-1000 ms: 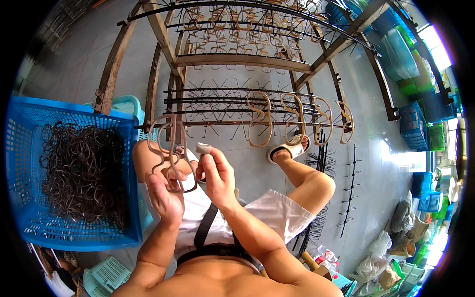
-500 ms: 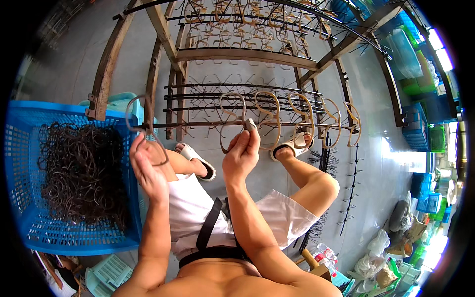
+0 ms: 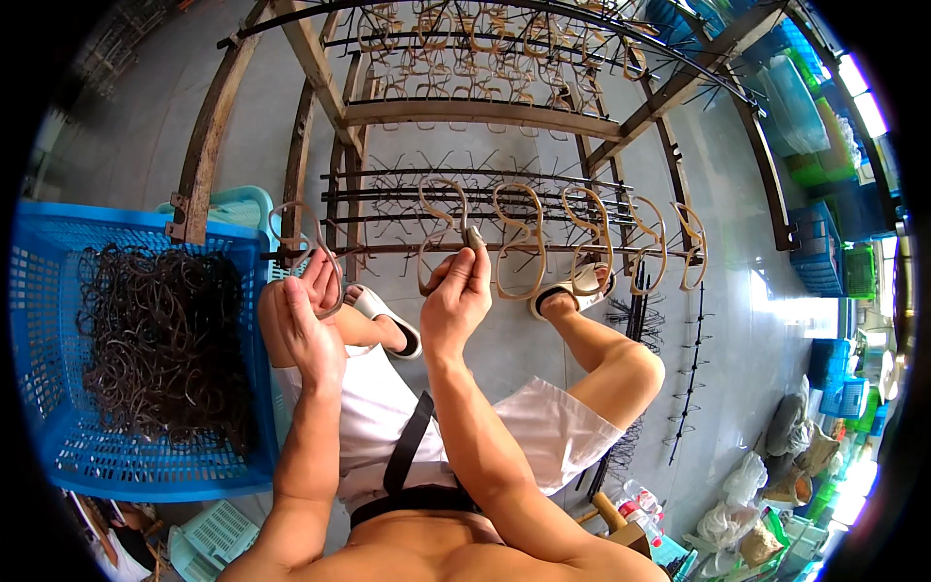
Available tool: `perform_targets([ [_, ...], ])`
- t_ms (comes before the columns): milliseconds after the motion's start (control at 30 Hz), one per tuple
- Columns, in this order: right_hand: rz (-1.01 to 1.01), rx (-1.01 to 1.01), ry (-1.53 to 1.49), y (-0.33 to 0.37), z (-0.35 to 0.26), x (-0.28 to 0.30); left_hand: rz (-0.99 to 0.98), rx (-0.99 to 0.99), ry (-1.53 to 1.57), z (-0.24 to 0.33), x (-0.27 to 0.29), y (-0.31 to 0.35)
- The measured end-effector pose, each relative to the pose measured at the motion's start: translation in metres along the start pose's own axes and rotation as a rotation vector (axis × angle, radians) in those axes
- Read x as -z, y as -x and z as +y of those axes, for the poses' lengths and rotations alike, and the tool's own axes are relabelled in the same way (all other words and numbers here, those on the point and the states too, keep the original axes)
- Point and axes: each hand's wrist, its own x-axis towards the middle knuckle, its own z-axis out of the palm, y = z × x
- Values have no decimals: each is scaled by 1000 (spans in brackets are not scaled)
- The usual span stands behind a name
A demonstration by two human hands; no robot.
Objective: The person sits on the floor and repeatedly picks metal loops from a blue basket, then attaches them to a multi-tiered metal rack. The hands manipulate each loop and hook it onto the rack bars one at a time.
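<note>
My left hand is closed around the lower part of a thin, brownish, double-curved frame piece, held upright by the near bar's left end. My right hand pinches near the waist of a similar grey-brown curved piece at the dark horizontal bar. A small grey wrapping or piece shows at its fingertips; which one, I cannot tell. To the right, several tan curved pieces hang along the same bar. Both hands' contact points are partly hidden by the fingers.
A blue plastic basket at left holds a tangled heap of dark curved pieces. Ahead stands a wooden rack with more bars and pieces. Spiky dark rods lie on the floor at right. Plastic bottles and bags sit lower right.
My left hand has moved right, bringing its curved piece closer to the bar. My right hand has shifted slightly left and up, and the nearest hanging pieces have shifted slightly left.
</note>
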Motion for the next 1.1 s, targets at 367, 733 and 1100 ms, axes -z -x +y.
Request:
perform_targets([
  [367,-150,342,353,8,17,4,-41,60,79,-10,9,0],
  [733,-134,253,387,-3,-1,10,-60,107,108,-1,16,-5],
  [1100,-802,24,87,89,-46,22,-327,-395,-396,25,55,67],
])
